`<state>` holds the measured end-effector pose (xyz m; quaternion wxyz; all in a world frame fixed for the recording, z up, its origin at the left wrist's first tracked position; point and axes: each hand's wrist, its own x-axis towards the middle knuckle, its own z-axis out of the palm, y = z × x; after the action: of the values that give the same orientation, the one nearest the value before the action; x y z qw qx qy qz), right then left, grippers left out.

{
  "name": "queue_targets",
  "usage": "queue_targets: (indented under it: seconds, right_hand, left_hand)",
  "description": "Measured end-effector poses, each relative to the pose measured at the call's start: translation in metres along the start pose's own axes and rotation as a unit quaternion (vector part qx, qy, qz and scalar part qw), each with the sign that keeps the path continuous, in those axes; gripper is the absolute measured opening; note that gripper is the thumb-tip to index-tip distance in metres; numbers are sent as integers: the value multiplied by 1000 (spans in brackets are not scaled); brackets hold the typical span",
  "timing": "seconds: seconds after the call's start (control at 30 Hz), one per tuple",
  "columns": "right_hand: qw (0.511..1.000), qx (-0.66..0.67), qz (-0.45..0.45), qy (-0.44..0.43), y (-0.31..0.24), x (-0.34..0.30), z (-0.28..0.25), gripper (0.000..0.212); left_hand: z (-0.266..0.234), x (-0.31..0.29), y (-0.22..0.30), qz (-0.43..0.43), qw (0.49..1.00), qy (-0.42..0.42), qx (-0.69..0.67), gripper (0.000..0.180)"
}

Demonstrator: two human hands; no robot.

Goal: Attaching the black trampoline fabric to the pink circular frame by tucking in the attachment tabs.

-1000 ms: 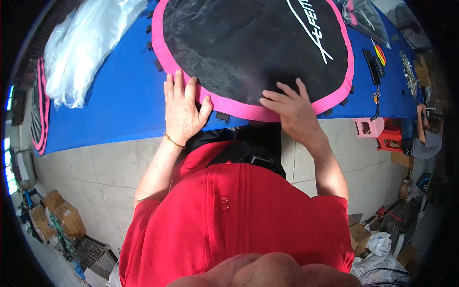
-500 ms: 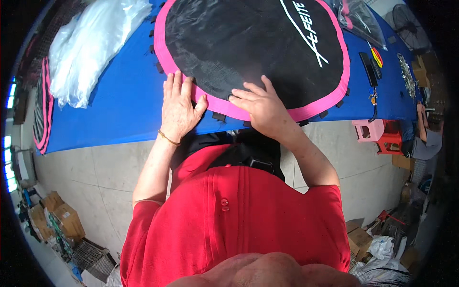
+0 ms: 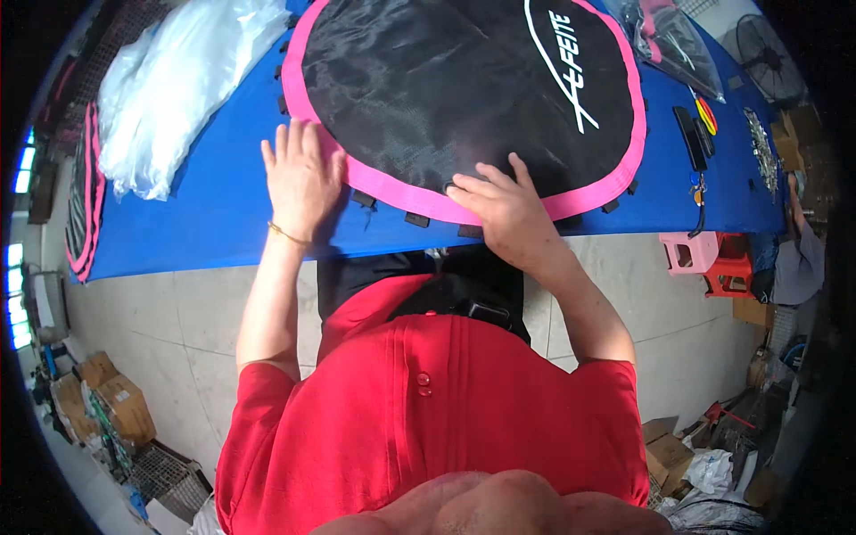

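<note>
A round black mat [image 3: 428, 107] with a bright pink border and small black tabs along its edge lies on the blue-covered table [image 3: 214, 214]. White lettering runs across its right side. My left hand [image 3: 301, 174] rests at its near left edge, fingers stretched out, fingertips by the pink border. Fingers spread, my right hand [image 3: 508, 209] lies over the near border and reaches onto the black fabric. A small dark spot shows at its leftmost fingertips; what it is, I cannot make out.
Clear plastic bags [image 3: 169, 98] lie at the left, near another pink-edged black piece [image 3: 85, 205]. On the right are a bagged black-and-pink item [image 3: 673, 45], a yellow-and-red handled tool [image 3: 706, 114], keys [image 3: 697, 183] and a metal pile [image 3: 761, 152]. Stools [image 3: 691, 252] stand beyond; another person's arm [image 3: 796, 209] shows.
My left hand has moved left and slightly up, from on the border to its outer edge. My right hand has shifted a little right and toward me, still on the mat.
</note>
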<state>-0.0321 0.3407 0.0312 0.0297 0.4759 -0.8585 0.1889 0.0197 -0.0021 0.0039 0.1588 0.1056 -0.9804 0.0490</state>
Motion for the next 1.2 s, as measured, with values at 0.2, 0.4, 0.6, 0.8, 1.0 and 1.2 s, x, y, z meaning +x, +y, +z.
queue_targets:
  seconds: [0.2,0.4,0.6,0.8,1.0,1.2]
  right_hand:
    - [998,0,-55,15,3,39,27,43]
    - [998,-29,-57,-3,4,28,8,41]
    - [999,-32,-28,-22,0,20,-1,39]
    - [994,-30,-102,18,-4,67,34,38]
    - [996,-30,-80,-7,-5,49,14,40]
    - [997,-57,-32,-48,-3,23,-5,43]
  left_hand:
    - [0,-46,48,1,992,-31,-120,99]
    - [3,-51,45,4,988,-20,-153,101]
    - [6,-51,46,3,985,-16,-171,101]
    - [4,-46,47,8,984,-10,-177,100]
    - [3,-48,44,7,983,-5,-183,100]
    - [6,-52,45,10,984,-1,-178,99]
